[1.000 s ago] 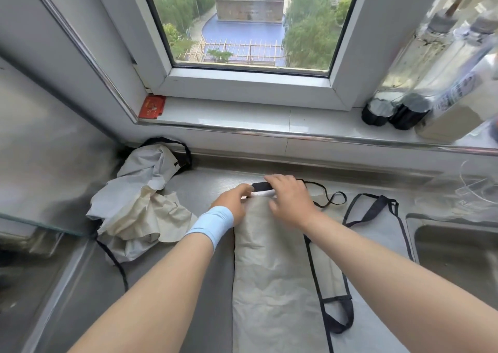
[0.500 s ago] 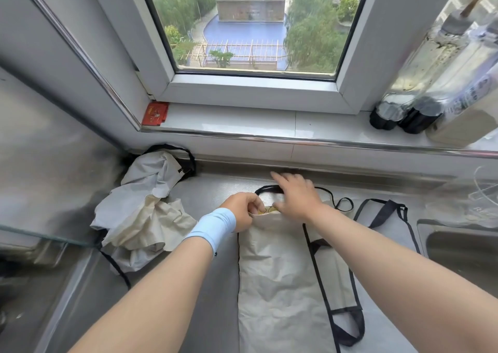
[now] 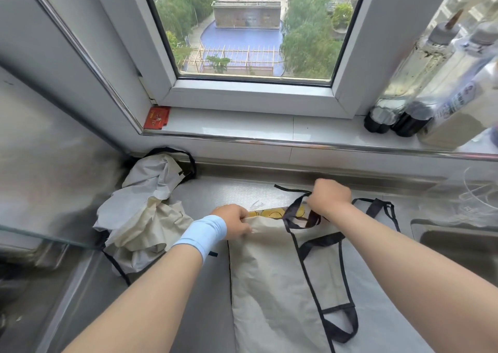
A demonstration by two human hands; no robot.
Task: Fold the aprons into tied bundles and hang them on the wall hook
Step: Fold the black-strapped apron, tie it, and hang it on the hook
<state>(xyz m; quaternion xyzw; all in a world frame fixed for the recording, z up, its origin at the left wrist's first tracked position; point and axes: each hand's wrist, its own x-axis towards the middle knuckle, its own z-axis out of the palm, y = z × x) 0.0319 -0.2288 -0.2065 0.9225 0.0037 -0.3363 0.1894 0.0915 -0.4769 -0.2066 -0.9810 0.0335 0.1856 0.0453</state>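
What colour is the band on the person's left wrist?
Light blue. The wristband shows best in the head view.

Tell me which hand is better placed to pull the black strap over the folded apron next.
Right, probably. The right hand grips the black strap at the top end of the folded apron; the left hand is occupied holding that top edge against the counter.
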